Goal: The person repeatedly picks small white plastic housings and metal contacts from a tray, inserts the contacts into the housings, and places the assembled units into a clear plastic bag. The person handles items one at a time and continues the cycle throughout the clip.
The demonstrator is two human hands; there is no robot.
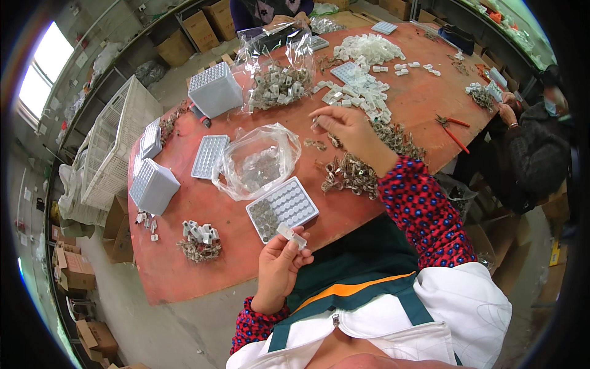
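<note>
Head view: L hand [278, 269] pinches small white blocky plastic part [292, 236] by near edge of pale-blue square plastic tray [297, 204]; fingertip-only grip, poss. slip disturbing tray's grey round pieces [264, 218]. R hand [350, 127] pinched, contents unclear, over red tabletop [184, 277].

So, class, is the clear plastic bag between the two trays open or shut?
Open: the clear bag's mouth is spread wide, with small greyish pieces showing inside.

Identified as a small-parts workshop. Evidenced by a worn red worktable [169, 264] heaped with white plastic parts [367, 49] at upper centre, red-handled pliers [453, 132] at right, cardboard boxes [77, 269] along left, co-worker [538, 154] at far right.
</note>
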